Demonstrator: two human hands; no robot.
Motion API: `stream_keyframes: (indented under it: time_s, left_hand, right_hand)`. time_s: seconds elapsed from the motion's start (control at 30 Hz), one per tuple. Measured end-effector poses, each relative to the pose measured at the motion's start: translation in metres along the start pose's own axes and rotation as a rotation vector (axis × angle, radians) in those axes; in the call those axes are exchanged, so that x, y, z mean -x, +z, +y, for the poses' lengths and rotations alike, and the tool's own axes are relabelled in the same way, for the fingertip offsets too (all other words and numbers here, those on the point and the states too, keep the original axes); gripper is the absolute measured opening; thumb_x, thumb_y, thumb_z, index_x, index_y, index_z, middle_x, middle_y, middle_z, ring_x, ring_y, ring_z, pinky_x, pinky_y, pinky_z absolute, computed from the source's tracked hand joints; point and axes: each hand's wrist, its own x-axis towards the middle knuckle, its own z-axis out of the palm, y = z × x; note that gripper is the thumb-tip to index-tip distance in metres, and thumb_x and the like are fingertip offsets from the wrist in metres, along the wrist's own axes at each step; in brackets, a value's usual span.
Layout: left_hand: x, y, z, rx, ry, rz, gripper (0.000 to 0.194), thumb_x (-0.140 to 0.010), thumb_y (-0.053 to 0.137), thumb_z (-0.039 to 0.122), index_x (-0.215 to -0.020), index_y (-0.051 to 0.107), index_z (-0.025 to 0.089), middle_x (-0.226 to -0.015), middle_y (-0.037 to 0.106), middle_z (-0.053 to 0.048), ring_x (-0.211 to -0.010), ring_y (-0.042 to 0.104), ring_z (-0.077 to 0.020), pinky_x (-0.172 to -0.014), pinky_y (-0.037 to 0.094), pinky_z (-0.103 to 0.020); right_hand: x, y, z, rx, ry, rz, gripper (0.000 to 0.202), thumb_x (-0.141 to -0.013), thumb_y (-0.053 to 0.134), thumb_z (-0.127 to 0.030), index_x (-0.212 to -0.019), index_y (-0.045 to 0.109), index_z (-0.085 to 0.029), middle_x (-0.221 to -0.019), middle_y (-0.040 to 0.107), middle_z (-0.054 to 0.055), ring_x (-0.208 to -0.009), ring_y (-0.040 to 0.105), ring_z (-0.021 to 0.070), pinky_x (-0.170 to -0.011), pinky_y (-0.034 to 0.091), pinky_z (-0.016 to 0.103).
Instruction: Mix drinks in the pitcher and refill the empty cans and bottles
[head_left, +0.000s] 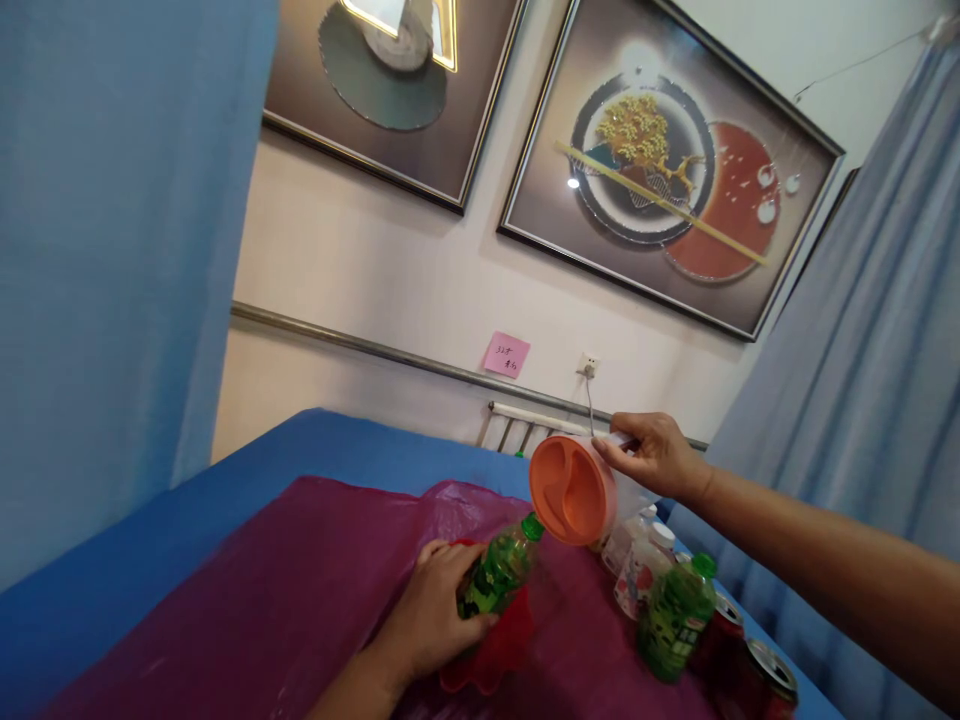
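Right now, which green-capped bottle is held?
The green-capped bottle in the left hand; the other bottle stands beside the red cans, untouched.

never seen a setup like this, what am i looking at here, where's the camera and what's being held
There is no machine here, just a person's two bare hands. The single picture comes from a camera worn on the head, looking forward and down. The left hand grips a green bottle; a red object shows behind and below it. The right hand holds a pitcher by its handle, its orange lid tipped toward the camera. A purple sheet covers part of a blue surface. At the right stand another green bottle, a clear bottle with a white cap and dark red cans.
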Motion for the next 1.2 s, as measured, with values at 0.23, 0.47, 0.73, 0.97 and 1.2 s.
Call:
stream_keyframes:
  time_s: [0.23, 0.47, 0.73, 0.97, 1.2]
  left_hand:
    - [-0.001, 0.001, -0.002, 0.020, -0.004, 0.009, 0.046, -0.064, 0.076, 0.024, -0.109, 0.068, 0.025, -0.108, 0.075, -0.004, -0.105, 0.062, -0.0291, -0.102, 0.037, -0.044]
    - [0.000, 0.002, -0.003, 0.013, 0.009, 0.017, 0.048, -0.064, 0.077, 0.024, -0.111, 0.068, 0.025, -0.109, 0.076, -0.004, -0.105, 0.064, -0.0292, -0.102, 0.038, -0.045]
    - [-0.005, 0.013, -0.018, -0.037, 0.021, 0.149, 0.058, -0.064, 0.078, 0.028, -0.121, 0.068, 0.026, -0.118, 0.075, -0.007, -0.110, 0.066, -0.0319, -0.107, 0.041, -0.050]
    - [-0.009, 0.023, -0.037, -0.052, -0.010, 0.251, 0.062, -0.066, 0.079, 0.035, -0.125, 0.067, 0.021, -0.119, 0.075, -0.011, -0.113, 0.066, -0.0344, -0.105, 0.047, -0.053]
    - [-0.013, 0.025, -0.045, -0.068, -0.036, 0.329, 0.062, -0.066, 0.079, 0.043, -0.121, 0.069, 0.017, -0.117, 0.076, -0.014, -0.110, 0.067, -0.0359, -0.101, 0.051, -0.054]
  right_hand:
    - [0.001, -0.001, 0.000, 0.000, 0.000, 0.012, 0.043, -0.086, 0.057, -0.048, -0.057, 0.038, -0.022, -0.050, 0.036, -0.006, -0.047, 0.033, 0.0086, -0.048, 0.025, 0.022]
    - [0.006, 0.003, 0.003, -0.004, 0.005, 0.033, 0.043, -0.087, 0.058, -0.048, -0.057, 0.041, -0.022, -0.050, 0.037, -0.006, -0.046, 0.035, 0.0084, -0.049, 0.026, 0.022]
    - [0.029, 0.019, 0.017, -0.092, 0.228, 0.228, 0.049, -0.086, 0.060, -0.056, -0.056, 0.040, -0.023, -0.051, 0.031, -0.007, -0.049, 0.031, 0.0093, -0.050, 0.023, 0.025]
    - [0.086, 0.063, 0.018, -0.412, 0.680, 0.483, 0.060, -0.083, 0.051, -0.079, -0.060, 0.042, -0.025, -0.055, 0.038, -0.006, -0.055, 0.038, 0.0135, -0.052, 0.033, 0.027]
    - [0.142, 0.109, 0.004, -0.556, 0.850, 0.519, 0.059, -0.088, 0.045, -0.079, -0.065, 0.048, -0.024, -0.060, 0.047, -0.003, -0.057, 0.045, 0.0165, -0.055, 0.039, 0.029]
